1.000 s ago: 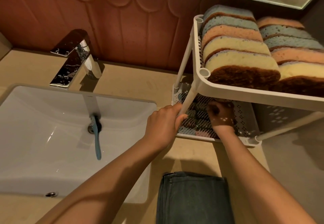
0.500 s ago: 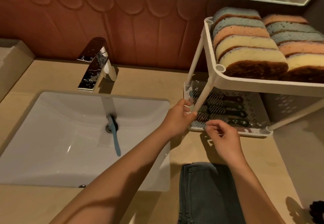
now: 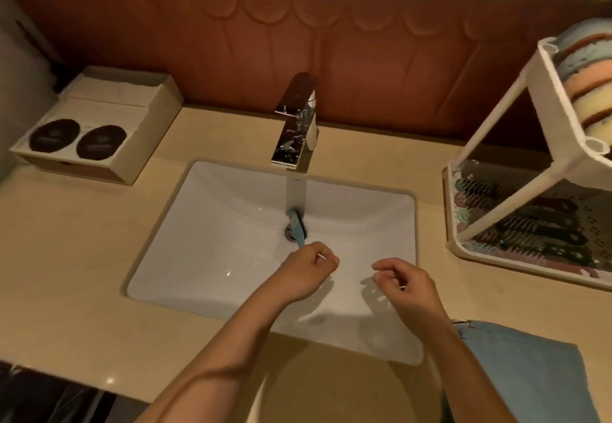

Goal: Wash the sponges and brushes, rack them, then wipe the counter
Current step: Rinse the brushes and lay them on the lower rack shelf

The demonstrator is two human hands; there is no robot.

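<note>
While the right hand (image 3: 409, 285) hangs loosely curled, left fingers (image 3: 323, 258) pinch the blue brush (image 3: 297, 227) handle.

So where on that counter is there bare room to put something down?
The widest bare patch is the counter left of the sink, in front of the box. A narrower strip runs behind the sink, either side of the faucet. The right is crowded: rack and blue cloth.
</note>
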